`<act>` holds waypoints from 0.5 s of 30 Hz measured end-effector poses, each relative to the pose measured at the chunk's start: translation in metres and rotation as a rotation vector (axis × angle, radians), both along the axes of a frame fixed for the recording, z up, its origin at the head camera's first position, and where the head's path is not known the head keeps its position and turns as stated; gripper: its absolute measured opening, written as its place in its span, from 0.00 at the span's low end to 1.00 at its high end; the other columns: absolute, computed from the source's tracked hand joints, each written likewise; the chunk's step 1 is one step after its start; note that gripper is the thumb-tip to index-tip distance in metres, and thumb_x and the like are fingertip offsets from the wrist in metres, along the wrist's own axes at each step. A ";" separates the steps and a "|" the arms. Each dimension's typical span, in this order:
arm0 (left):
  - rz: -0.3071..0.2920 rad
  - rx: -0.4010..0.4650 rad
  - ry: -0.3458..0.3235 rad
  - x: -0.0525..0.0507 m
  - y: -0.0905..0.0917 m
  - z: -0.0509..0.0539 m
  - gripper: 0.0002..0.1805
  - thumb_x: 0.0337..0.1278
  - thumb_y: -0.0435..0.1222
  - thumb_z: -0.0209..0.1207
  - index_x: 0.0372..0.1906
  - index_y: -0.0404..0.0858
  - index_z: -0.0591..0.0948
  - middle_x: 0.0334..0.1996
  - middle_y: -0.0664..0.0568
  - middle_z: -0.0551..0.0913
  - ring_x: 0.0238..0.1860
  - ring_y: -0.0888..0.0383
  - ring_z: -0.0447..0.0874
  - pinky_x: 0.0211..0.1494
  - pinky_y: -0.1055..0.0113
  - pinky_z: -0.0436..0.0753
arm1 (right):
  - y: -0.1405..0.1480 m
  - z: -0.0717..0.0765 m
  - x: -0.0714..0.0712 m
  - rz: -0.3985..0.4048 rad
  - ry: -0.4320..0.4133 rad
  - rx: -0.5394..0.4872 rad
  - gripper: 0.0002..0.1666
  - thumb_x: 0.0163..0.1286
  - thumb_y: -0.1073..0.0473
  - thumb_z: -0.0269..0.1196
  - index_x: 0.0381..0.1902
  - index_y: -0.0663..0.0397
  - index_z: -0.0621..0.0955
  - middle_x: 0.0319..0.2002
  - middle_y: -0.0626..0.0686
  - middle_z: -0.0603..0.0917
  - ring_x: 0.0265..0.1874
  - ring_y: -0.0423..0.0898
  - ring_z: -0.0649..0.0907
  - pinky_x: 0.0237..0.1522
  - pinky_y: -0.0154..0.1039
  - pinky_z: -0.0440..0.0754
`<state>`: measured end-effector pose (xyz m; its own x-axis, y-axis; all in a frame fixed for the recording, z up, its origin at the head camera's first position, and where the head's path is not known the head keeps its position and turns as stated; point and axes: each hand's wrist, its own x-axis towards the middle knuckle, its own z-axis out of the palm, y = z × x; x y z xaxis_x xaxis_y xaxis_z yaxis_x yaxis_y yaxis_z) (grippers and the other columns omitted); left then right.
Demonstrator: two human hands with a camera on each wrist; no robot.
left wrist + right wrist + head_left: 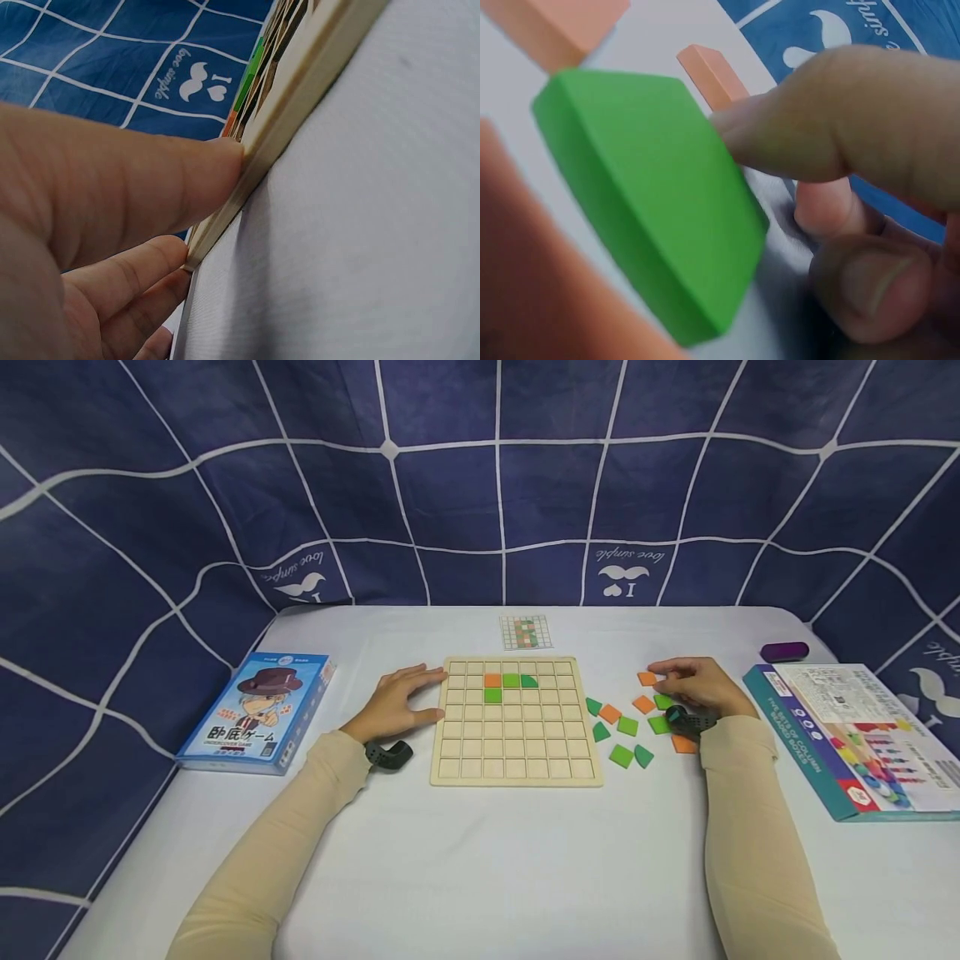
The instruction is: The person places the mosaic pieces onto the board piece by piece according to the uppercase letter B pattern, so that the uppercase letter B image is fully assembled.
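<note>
A square wooden grid board (517, 781) lies in front of the person. Near its top left are an orange square (492, 680), two green squares and a dark green quarter-round piece (528, 681). The left hand (401, 702) rests its thumb and fingertips on the board's left edge; the left wrist view shows the thumb (150, 180) against the board's side (292, 112). At the right, the right hand (693, 683) has its fingertips at an orange tile (646, 678), also partly visible in the right wrist view (714, 75), where a green tile (649, 195) lies nearer the camera.
Several loose orange and green pieces (622, 756) lie between the board and the right wrist. A printed pattern card (526, 632) lies behind the board. There is a blue game box (255, 710) at left; a larger box (862, 735) and purple object (784, 652) are at right.
</note>
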<state>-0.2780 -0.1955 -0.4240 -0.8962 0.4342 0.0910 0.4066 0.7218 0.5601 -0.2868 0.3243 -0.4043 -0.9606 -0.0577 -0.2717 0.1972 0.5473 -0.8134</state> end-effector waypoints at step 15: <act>0.002 -0.007 0.002 0.001 0.001 0.000 0.39 0.66 0.43 0.71 0.78 0.37 0.75 0.80 0.41 0.71 0.84 0.39 0.58 0.84 0.38 0.50 | -0.005 0.006 0.002 -0.002 0.008 0.032 0.35 0.75 0.56 0.73 0.72 0.69 0.76 0.33 0.45 0.79 0.30 0.43 0.76 0.31 0.34 0.77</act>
